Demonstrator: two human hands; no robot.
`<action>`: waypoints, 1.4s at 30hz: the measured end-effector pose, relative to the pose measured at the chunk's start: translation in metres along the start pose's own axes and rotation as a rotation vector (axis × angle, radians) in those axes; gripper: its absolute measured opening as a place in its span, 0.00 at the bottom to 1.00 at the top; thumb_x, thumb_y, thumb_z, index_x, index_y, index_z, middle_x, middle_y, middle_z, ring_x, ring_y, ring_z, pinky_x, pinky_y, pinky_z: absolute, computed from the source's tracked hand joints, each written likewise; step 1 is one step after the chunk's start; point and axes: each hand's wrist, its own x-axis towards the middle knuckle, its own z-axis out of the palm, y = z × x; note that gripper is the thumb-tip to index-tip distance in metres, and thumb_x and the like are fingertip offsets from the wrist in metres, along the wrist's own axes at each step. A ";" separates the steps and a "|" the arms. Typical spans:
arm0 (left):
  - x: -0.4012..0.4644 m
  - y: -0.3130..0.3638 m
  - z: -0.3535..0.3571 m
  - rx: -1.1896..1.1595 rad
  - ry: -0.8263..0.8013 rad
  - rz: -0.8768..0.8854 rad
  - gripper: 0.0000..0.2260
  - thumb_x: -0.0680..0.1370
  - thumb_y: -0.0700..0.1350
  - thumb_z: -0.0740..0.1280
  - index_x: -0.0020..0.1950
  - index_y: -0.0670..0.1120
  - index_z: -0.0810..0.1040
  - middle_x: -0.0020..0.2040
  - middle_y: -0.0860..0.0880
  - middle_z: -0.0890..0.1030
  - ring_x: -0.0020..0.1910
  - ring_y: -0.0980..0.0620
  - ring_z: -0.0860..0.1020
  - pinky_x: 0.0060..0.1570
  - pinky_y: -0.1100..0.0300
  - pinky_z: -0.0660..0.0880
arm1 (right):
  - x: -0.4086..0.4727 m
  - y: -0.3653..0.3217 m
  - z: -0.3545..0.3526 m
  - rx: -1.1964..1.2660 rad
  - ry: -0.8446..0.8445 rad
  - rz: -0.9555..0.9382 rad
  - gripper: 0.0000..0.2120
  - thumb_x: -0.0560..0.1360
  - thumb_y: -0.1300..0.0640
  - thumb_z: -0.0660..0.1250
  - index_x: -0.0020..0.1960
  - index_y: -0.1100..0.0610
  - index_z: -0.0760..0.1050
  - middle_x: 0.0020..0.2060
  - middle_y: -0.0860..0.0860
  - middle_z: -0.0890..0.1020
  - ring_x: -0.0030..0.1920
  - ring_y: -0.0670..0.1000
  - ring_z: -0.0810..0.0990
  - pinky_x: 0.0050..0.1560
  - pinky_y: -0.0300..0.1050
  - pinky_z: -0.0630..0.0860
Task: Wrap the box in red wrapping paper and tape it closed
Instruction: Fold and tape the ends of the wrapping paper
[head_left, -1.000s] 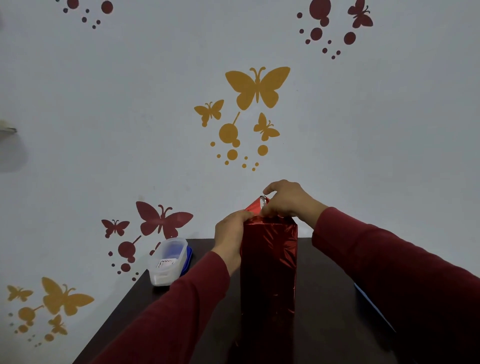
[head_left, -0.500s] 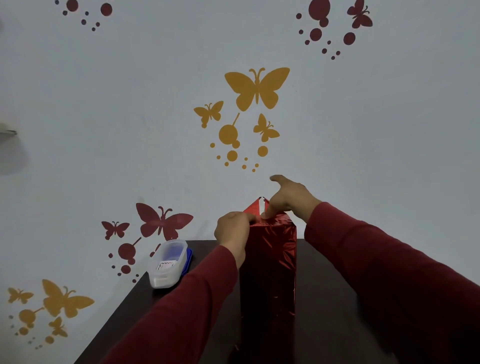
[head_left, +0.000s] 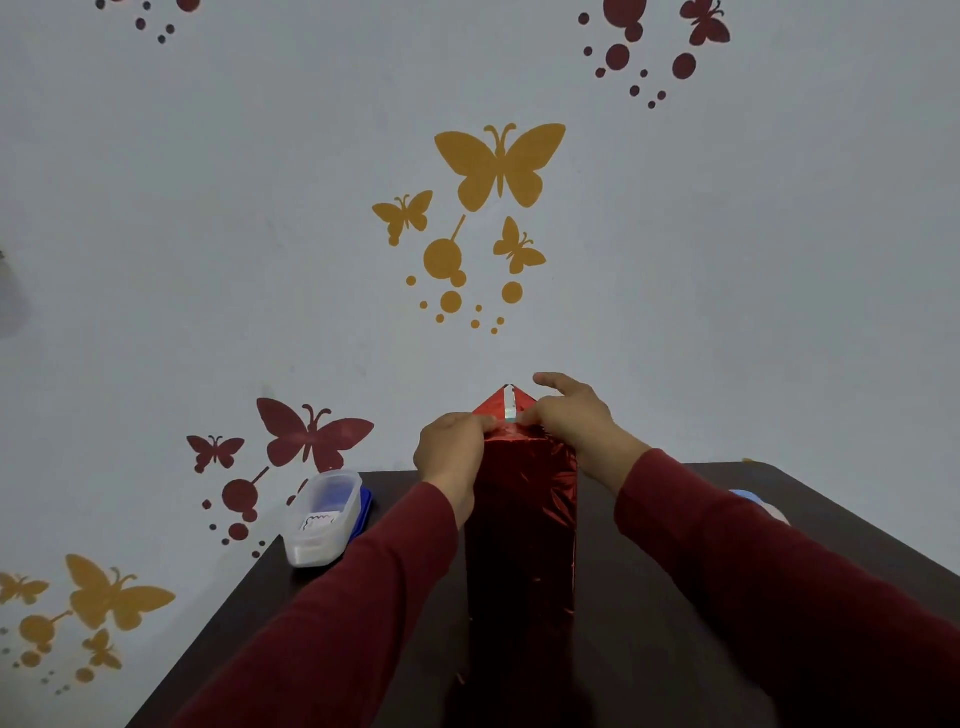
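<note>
A tall box wrapped in shiny red paper (head_left: 522, 525) stands upright on the dark table (head_left: 649, 649). At its top a pointed red paper flap (head_left: 493, 404) sticks up, with a light strip of tape (head_left: 510, 405) down its middle. My left hand (head_left: 449, 454) sits at the top left edge of the box, fingers curled onto the folded paper. My right hand (head_left: 569, 415) is at the top right edge, thumb and fingers on the paper beside the flap, index finger raised. Both arms wear dark red sleeves.
A clear plastic container (head_left: 324, 517) with a blue lid under it lies at the table's far left, near the wall. A light blue thing (head_left: 753, 501) peeks out behind my right sleeve. The wall with butterfly stickers stands right behind the table.
My right hand has slid a little lower onto the top right edge, uncovering more of the flap and its tape strip. My left hand has stayed on the top left edge.
</note>
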 end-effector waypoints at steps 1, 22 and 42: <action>0.000 0.000 0.001 -0.003 -0.003 0.003 0.03 0.74 0.46 0.75 0.44 0.49 0.82 0.48 0.48 0.85 0.49 0.48 0.83 0.39 0.58 0.75 | 0.000 0.000 -0.001 0.013 0.021 -0.003 0.31 0.70 0.67 0.72 0.69 0.45 0.78 0.60 0.52 0.79 0.53 0.51 0.82 0.44 0.42 0.80; -0.103 -0.044 0.046 0.330 -0.117 1.218 0.09 0.76 0.43 0.69 0.56 0.49 0.77 0.55 0.54 0.77 0.56 0.54 0.74 0.55 0.54 0.71 | -0.099 0.045 -0.138 -0.211 0.355 -0.204 0.13 0.75 0.46 0.76 0.38 0.55 0.85 0.35 0.46 0.86 0.40 0.44 0.84 0.47 0.41 0.78; -0.117 -0.159 0.180 0.455 -0.789 0.873 0.43 0.73 0.61 0.72 0.82 0.55 0.53 0.81 0.58 0.54 0.78 0.55 0.58 0.72 0.56 0.55 | -0.090 0.113 -0.234 -0.069 0.138 0.655 0.13 0.78 0.57 0.73 0.60 0.63 0.80 0.60 0.59 0.78 0.52 0.67 0.80 0.40 0.66 0.85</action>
